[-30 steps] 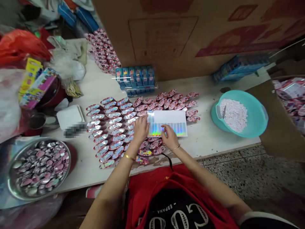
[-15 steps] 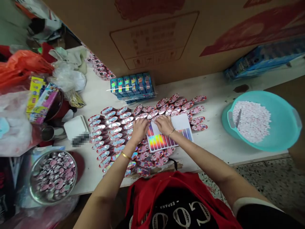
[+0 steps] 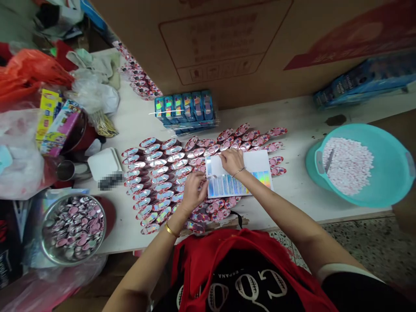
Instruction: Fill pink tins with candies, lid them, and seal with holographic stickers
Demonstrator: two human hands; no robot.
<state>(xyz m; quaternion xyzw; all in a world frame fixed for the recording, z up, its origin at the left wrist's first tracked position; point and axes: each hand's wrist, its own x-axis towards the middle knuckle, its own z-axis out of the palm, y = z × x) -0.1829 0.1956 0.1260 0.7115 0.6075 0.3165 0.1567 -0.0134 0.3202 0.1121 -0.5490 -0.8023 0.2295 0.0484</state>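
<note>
A white sheet of shiny holographic stickers (image 3: 224,185) lies across rows of small oval pink-and-silver containers (image 3: 159,170). My left hand (image 3: 195,190) is closed at the sheet's left edge, thumb and fingertips pinched together there. Over the sheet's upper left part rests my right hand (image 3: 232,161), its fingers bent and pressed together. Whatever is between the right fingertips, if anything, is too small to make out. More containers stand upright around the sheet, some partly covered by it and by my left forearm.
A turquoise basin (image 3: 390,173) with small pale pieces stands right. At left are a metal bowl (image 3: 47,242) of pink and silver pieces, a white scale-like box (image 3: 104,164) and bags. Blue packs (image 3: 185,108) sit before a large carton (image 3: 234,43).
My left hand has moved down from the sheet's top left corner to its left edge. My right hand has shifted slightly up and right, and the sheet has shifted slightly right.
</note>
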